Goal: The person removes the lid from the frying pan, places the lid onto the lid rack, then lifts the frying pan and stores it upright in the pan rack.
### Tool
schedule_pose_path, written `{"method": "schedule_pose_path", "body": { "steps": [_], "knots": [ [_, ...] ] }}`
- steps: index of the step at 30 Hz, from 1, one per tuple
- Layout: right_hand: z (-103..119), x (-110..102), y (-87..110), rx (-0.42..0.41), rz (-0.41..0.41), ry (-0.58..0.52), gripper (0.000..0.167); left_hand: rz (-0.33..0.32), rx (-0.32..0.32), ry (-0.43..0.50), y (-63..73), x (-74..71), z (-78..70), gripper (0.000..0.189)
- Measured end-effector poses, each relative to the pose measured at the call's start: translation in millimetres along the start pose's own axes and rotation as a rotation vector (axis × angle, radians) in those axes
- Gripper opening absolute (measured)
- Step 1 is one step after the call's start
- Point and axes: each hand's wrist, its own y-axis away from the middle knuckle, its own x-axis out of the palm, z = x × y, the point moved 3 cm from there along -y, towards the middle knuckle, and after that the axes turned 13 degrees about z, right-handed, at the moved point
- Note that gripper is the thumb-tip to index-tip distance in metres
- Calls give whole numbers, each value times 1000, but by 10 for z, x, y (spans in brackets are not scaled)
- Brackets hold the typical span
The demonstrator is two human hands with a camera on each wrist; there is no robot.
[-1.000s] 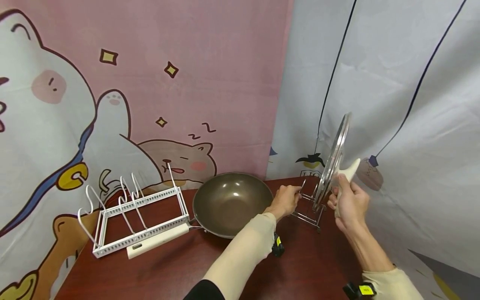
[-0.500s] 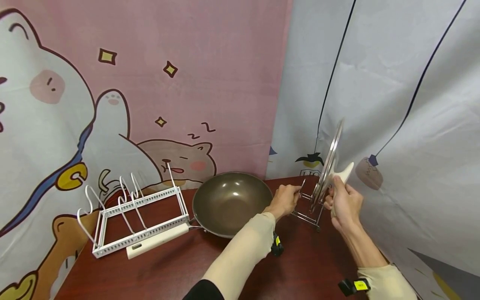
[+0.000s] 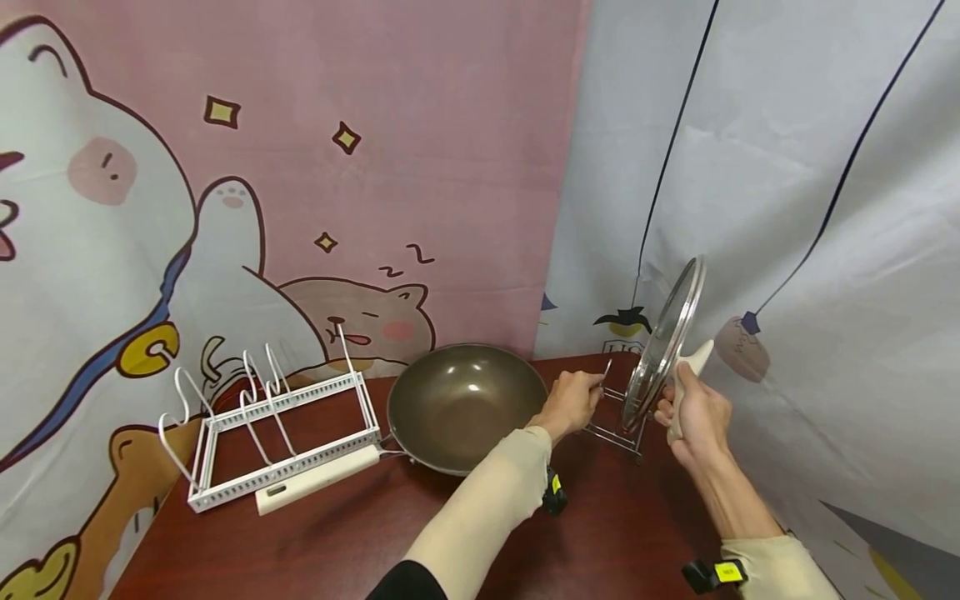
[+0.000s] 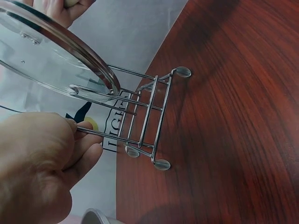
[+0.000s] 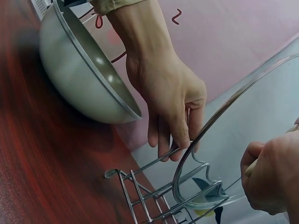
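A glass pot lid (image 3: 663, 342) with a metal rim stands tilted over a small chrome wire rack (image 3: 613, 437). My right hand (image 3: 697, 417) grips the lid by its cream handle (image 3: 699, 358). On the near side of the rack, my left hand (image 3: 567, 404) pinches one of its upright wires. From the left wrist, the lower rim of the lid (image 4: 93, 58) appears between the rack's wires (image 4: 162, 115). In the right wrist view the lid (image 5: 205, 128) overlaps the rack's wavy upright, and the right fingers are partly cut off by the frame edge.
A brown wok (image 3: 468, 408) sits left of my left hand, its cream handle (image 3: 318, 481) pointing left. Beyond that handle lies a white rack (image 3: 281, 457) with several curved dividers. Printed cloth (image 3: 450, 167) hangs behind the reddish wooden table (image 3: 337, 554).
The right hand has brought the lid lower, then leaned its top to the right, so more of its face shows. The left hand stays at the wire rack.
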Motion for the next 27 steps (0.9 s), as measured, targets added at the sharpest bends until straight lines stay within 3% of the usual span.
{"method": "schedule_pose_path", "body": {
  "steps": [27],
  "knots": [
    [-102, 21, -53, 57, 1, 59, 29, -15, -13, 25, 39, -5, -14, 36]
  ]
}}
